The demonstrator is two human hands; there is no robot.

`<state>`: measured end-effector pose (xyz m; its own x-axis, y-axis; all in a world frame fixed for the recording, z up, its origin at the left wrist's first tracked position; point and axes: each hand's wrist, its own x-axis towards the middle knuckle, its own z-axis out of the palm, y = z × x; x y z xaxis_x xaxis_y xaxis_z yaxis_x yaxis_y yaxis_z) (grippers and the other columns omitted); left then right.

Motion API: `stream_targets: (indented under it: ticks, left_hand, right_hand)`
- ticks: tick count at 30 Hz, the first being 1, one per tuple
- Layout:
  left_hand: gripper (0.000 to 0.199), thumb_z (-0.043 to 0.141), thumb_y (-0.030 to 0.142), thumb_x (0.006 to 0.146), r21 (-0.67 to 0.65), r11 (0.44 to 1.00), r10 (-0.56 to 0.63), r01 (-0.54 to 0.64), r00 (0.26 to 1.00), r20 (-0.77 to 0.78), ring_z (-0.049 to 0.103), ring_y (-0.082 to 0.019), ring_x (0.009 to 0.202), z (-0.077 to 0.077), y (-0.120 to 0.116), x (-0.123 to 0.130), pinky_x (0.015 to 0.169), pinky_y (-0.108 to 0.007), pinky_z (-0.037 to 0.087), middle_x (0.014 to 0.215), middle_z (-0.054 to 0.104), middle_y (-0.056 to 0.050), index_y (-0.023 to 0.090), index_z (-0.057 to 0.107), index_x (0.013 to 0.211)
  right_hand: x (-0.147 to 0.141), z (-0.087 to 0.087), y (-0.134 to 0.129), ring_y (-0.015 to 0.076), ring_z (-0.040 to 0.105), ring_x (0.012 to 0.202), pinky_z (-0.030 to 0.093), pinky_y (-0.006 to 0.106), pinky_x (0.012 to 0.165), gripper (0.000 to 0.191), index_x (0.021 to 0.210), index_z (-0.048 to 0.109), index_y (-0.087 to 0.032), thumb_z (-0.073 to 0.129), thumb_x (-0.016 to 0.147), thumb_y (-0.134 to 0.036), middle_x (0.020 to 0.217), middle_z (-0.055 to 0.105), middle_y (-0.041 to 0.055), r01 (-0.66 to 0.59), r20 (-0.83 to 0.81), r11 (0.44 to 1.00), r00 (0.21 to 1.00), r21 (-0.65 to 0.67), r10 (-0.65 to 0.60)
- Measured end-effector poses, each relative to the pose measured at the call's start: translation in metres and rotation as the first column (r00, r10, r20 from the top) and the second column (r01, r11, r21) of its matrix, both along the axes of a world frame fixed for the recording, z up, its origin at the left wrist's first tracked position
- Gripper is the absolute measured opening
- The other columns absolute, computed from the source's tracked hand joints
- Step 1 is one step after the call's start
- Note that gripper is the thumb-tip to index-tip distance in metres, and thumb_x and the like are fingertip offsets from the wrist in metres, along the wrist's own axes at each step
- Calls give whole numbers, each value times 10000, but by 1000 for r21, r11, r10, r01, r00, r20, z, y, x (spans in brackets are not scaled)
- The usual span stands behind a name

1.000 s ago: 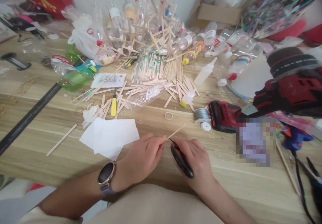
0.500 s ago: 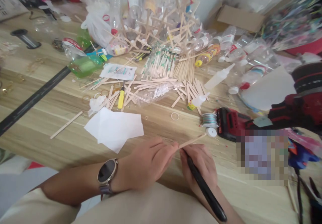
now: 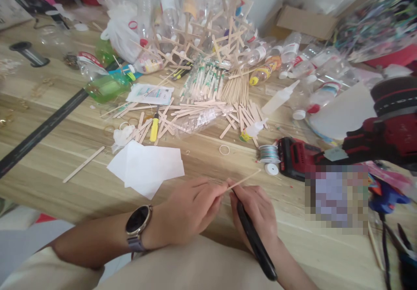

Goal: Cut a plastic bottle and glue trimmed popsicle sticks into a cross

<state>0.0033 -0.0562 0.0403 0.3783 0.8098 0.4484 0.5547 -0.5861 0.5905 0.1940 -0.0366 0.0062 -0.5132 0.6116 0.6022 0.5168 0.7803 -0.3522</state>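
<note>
My left hand point(image 3: 192, 209), with a watch point(image 3: 138, 220) on its wrist, is closed on a wooden craft stick point(image 3: 245, 180). The stick points up and to the right, and its narrow edge faces me. Close beside it, my right hand point(image 3: 256, 211) grips a tool with a long black handle point(image 3: 256, 242). The handle slants down to the right toward my forearm. Its working end meets the stick near my fingertips and is mostly hidden, so I cannot tell its kind. Several sheets of white paper point(image 3: 153, 164) lie beyond my left hand.
Loose craft sticks point(image 3: 247, 116) and a yellow screwdriver point(image 3: 154, 129) lie ahead. A wire spool point(image 3: 269, 154), a red power drill point(image 3: 296, 155) and pliers point(image 3: 400, 246) are to the right. Plastic bottles point(image 3: 325, 94) crowd the back. A black strip point(image 3: 48, 125) crosses the left side.
The craft stick has turned so that its thin edge shows more. The black handle's lower end has shifted left and slightly up. Both hands stay close together.
</note>
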Motion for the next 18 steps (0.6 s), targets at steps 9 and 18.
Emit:
stream_targets:
  ticks: [9, 18]
  left_hand:
    - [210, 424, 130, 978, -21, 1000, 2, -2, 1000, -7, 690, -168, 931, 0, -1, 0, 812, -296, 562, 1042, 732, -78, 144, 533, 1157]
    - [125, 445, 122, 970, 211, 976, 71, -43, 990, -124, 620, -150, 658, -1, -1, 2, 611, -261, 519, 775, 697, -38, 126, 546, 1043]
  right_hand:
    - [1, -1, 0, 166, 598, 628, 449, 311, 684, 274, 1214, 520, -121, 451, 957, -58, 658, 615, -6, -12, 33, 1000, 999, 1, 12]
    - [0, 1, 0, 168, 635, 646, 472, 304, 684, 260, 1144, 557, -144, 481, 923, -28, 680, 658, -1, -11, -17, 1000, 1000, 11, 11]
